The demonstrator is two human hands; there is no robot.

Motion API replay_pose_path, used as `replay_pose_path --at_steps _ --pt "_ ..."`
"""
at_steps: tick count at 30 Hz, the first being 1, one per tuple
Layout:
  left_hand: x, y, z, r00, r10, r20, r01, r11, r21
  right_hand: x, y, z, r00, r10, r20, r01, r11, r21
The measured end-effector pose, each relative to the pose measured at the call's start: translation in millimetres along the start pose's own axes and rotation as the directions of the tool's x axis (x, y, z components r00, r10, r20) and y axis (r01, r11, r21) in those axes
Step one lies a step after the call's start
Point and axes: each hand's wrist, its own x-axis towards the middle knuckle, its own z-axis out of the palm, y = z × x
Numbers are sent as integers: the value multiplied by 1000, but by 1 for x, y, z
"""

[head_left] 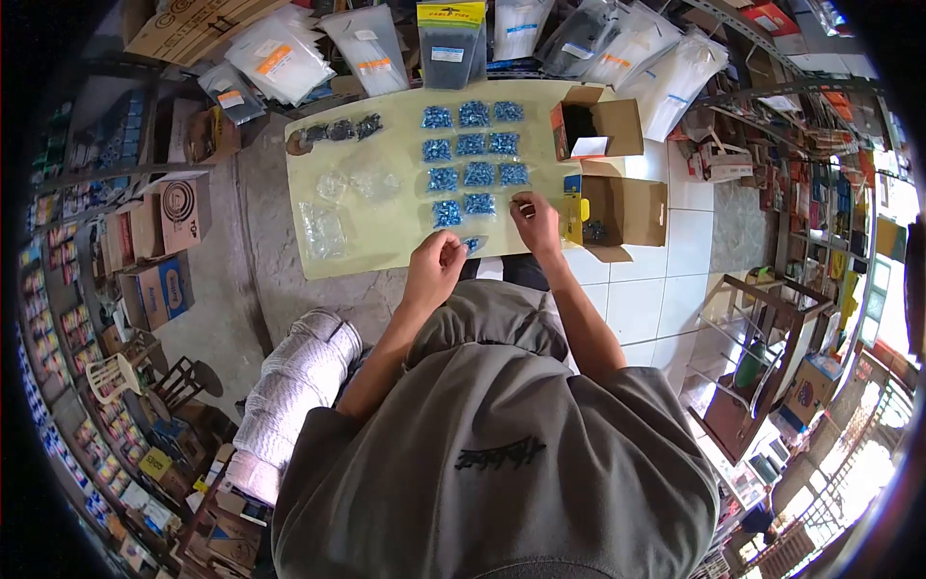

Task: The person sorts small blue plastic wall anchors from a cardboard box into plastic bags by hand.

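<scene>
We have the small bag (pixel 472 245) of blue pieces at the table's near edge, a little right of its middle. Our left hand (pixel 436 259) is beside it, thumb and fingertips brought close together in a narrow grip that seems to pinch the film. Our right hand (pixel 536 224) is to its right, fingers curled in; we cannot tell whether they hold anything.

The bag looks light and limp, its thin film probably slippery, with hard little pieces that would slide about and sag to the bottom. We would best take it by the loose film at its mouth, one side in each hand, lest it tip and spill. Nothing in it looks fragile.

The table (pixel 386 246) is pale yellow and seems flat and smooth. Filled bags (pixel 471 144) lie in rows at its middle, clear bags (pixel 323 232) by its left edge, dark bags (pixel 342 128) near the far left corner. Two open boxes (pixel 603 125) stand along the right edge, the nearer with blue pieces inside. Around us, crowded shelves (pixel 66 261) flank a floor (pixel 632 301) of white tile on the right and grey concrete on the left.
</scene>
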Motion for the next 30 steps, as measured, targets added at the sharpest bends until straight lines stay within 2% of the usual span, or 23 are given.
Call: replay_pose_path --at_steps 2,3,4,6,7,9,12,17,20,22,23,24,25,26,27,28,29,30 --pt "2 -1 -3 1000 -5 12 6 1000 -17 -13 -40 -19 991 122 52 -132 956 261" --pt "4 0 -4 1000 -1 24 1 1000 -15 -21 -49 -26 989 109 100 -134 946 295" --pt "7 1 -4 999 6 37 -5 1000 -14 -29 -61 -34 990 115 87 -136 946 293" --pt "12 2 -1 997 16 70 -15 1000 -20 -43 -88 -50 978 15 207 -68 965 254" --pt "15 4 2 996 19 90 -17 1000 -22 -47 -97 -54 981 21 192 -69 966 249" --pt "20 10 9 992 50 117 -45 998 -42 -52 -107 -60 978 -98 183 54 972 229" --pt "26 20 20 982 104 156 -98 994 -48 -56 -101 -70 974 -159 160 134 979 153" --pt "34 38 41 965 114 237 -112 993 -22 -54 -93 -102 982 -138 132 120 983 138" --pt "36 44 58 972 112 204 -114 993 0 -42 -54 -127 995 -83 -59 93 975 201" --pt "35 45 69 980 86 177 -85 996 -12 -28 -16 -145 986 126 -110 -106 980 171" --pt "35 44 75 981 111 159 -112 994 -2 -19 9 -154 988 119 -98 -101 980 172" --pt "34 41 82 983 107 147 -109 994 0 -10 40 -162 999 33 22 -32 996 -78" --pt "33 38 89 990 80 113 -79 997 -10 -2 64 -166 988 -24 156 73 947 -313" --pt "32 38 97 995 53 78 -52 998 -22 4 83 -164 986 -32 162 82 947 -311" --pt "30 42 104 999 24 46 -21 998 -53 9 98 -162 929 -88 358 226 903 -365" --pt "29 46 110 999 20 34 -18 998 -52 15 106 -161 830 -120 545 375 843 -386" --pt "27 50 115 1000 7 2 -7 999 -49 24 93 -164 764 -184 618 474 810 -345" --pt "25 54 120 999 -5 -33 4 999 -47 31 109 -153 753 -193 629 487 807 -335"
